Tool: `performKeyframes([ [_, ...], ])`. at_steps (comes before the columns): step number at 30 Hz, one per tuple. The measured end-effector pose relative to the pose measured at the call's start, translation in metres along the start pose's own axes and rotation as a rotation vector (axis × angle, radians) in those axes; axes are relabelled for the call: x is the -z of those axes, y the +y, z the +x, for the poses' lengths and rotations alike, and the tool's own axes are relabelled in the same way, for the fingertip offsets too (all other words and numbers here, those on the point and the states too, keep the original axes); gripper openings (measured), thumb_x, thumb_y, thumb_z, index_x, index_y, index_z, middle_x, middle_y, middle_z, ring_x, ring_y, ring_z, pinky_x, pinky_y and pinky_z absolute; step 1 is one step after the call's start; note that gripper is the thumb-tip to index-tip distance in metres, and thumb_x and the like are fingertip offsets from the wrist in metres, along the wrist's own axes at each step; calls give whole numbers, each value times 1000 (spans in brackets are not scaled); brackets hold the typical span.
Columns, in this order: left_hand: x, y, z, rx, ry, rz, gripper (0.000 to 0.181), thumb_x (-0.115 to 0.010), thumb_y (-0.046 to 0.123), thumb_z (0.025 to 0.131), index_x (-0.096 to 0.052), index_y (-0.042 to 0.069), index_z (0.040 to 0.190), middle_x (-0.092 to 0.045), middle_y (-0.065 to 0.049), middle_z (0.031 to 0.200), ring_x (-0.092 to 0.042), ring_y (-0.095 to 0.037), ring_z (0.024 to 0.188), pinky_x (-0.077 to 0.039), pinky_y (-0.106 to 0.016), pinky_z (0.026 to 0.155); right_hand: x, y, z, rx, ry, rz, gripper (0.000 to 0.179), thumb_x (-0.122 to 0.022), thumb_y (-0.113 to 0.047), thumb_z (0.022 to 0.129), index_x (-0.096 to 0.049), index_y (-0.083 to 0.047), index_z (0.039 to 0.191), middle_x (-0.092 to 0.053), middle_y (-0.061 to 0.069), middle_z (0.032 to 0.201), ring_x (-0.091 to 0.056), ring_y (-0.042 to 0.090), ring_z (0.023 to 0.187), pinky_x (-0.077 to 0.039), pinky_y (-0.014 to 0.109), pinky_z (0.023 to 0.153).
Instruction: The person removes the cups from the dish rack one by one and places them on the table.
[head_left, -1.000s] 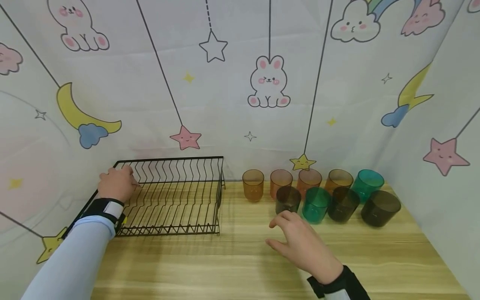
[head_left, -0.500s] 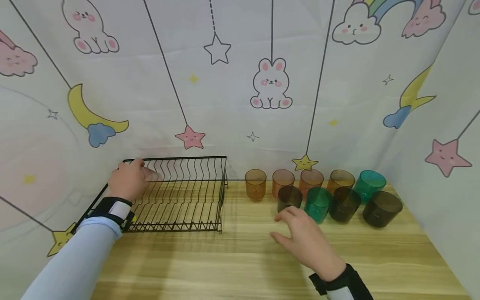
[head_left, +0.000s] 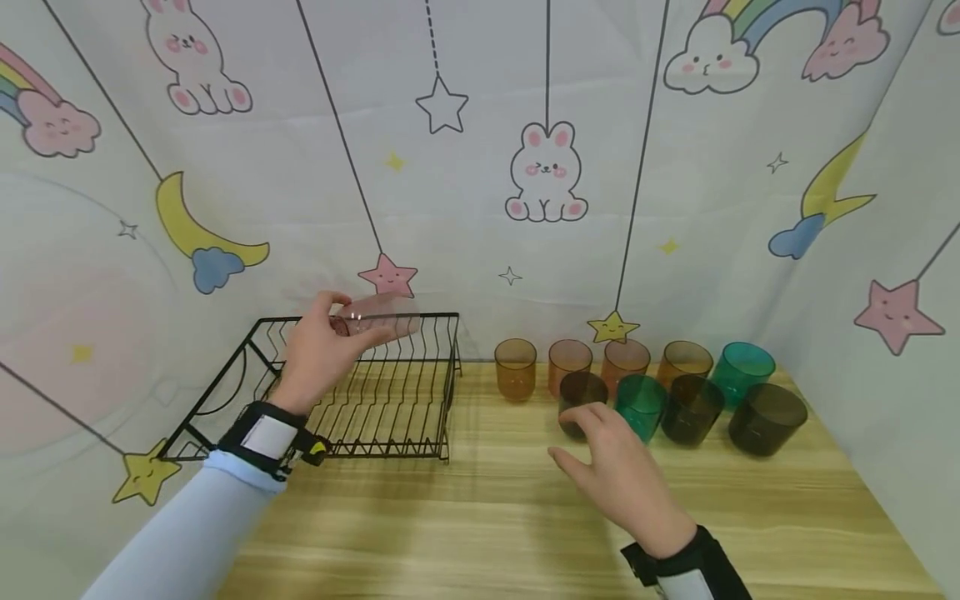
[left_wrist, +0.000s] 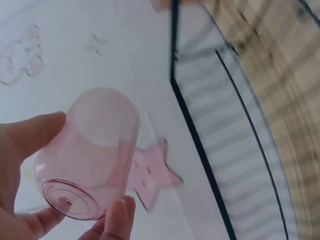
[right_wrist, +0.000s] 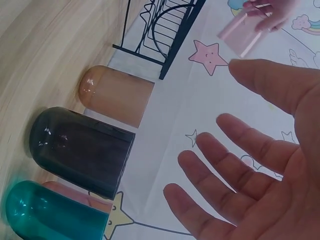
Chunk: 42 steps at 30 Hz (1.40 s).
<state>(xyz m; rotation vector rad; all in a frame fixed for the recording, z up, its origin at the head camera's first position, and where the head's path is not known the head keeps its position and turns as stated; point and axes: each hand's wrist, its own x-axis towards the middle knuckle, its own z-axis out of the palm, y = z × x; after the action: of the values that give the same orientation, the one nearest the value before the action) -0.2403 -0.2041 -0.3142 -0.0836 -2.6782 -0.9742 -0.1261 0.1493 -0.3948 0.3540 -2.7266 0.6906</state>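
Note:
A clear pink cup (left_wrist: pixel 90 145) is gripped by my left hand (head_left: pixel 318 354), thumb on one side and fingers on the other. It is tilted onto its side above the back bar of the black wire rack (head_left: pixel 390 408); in the left wrist view its round base faces me. My right hand (head_left: pixel 626 479) hovers over the table, fingers spread and bent a little, holding nothing. It is nearest to a dark grey cup (head_left: pixel 581 396) and a green cup (head_left: pixel 641 404). The right wrist view also shows the held pink cup (right_wrist: pixel 245 32), the dark cup (right_wrist: pixel 82 150) and the teal-green cup (right_wrist: pixel 57 212).
Right of the rack an amber cup (head_left: pixel 515 371) leads a back row with pinkish-orange cups (head_left: pixel 570 362), another amber cup (head_left: pixel 686 362) and a teal cup (head_left: pixel 742 371). Dark cups (head_left: pixel 767 421) stand in front. A patterned cloth wall (head_left: pixel 465 208) rises behind the wooden table (head_left: pixel 487 525).
My left hand has come up from the rack's left end and moved right, bringing the pink cup out above the rack. The right hand has stayed almost in place. The head view has shifted slightly.

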Motion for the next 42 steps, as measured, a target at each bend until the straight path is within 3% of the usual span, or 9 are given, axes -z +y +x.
performKeyframes([
  [8, -35, 36, -35, 18, -87, -252, 71, -74, 56, 70, -43, 19, 121, -57, -10, 101, -57, -22, 77, -50, -29, 56, 2, 0, 1, -4, 94, 68, 41, -69, -43, 81, -62, -18, 113, -61, -2, 111, -59, 18, 105, -51, 39, 86],
  [15, -61, 52, -60, 59, -203, -408, 67, -80, 49, 67, -44, 20, 116, -56, -8, 100, -56, -20, 69, -50, -30, 56, 3, -1, 3, -65, 81, 154, 48, -58, -55, 85, -59, -20, 119, -60, -3, 117, -58, 17, 109, -51, 40, 88],
  [18, -70, 57, -68, 73, -235, -448, 68, -81, 48, 65, -44, 21, 116, -55, -7, 105, -60, -20, 71, -52, -30, 59, 2, -2, 3, -89, 63, 179, 54, -52, -61, 85, -58, -20, 121, -59, -3, 119, -57, 17, 111, -51, 41, 89],
  [30, -104, 69, -93, 108, -265, -623, 66, -82, 46, 65, -44, 22, 114, -55, -8, 110, -62, -21, 79, -53, -32, 64, -2, -4, 5, -134, 8, 284, 55, -51, -58, 88, -57, -17, 124, -61, -1, 119, -57, 17, 112, -52, 42, 88],
  [36, -111, 74, -102, 94, -305, -662, 66, -82, 44, 67, -43, 21, 114, -52, -7, 109, -60, -22, 79, -52, -33, 66, -2, -5, 6, -172, -17, 317, 57, -47, -61, 88, -57, -18, 125, -61, -1, 118, -58, 16, 109, -53, 40, 82],
  [42, -114, 74, -104, 59, -332, -688, 65, -82, 39, 69, -43, 18, 116, -50, -11, 109, -62, -22, 76, -53, -34, 65, -5, -4, 6, -175, -23, 352, 59, -46, -61, 89, -56, -17, 127, -61, -1, 119, -58, 16, 109, -54, 39, 85],
])
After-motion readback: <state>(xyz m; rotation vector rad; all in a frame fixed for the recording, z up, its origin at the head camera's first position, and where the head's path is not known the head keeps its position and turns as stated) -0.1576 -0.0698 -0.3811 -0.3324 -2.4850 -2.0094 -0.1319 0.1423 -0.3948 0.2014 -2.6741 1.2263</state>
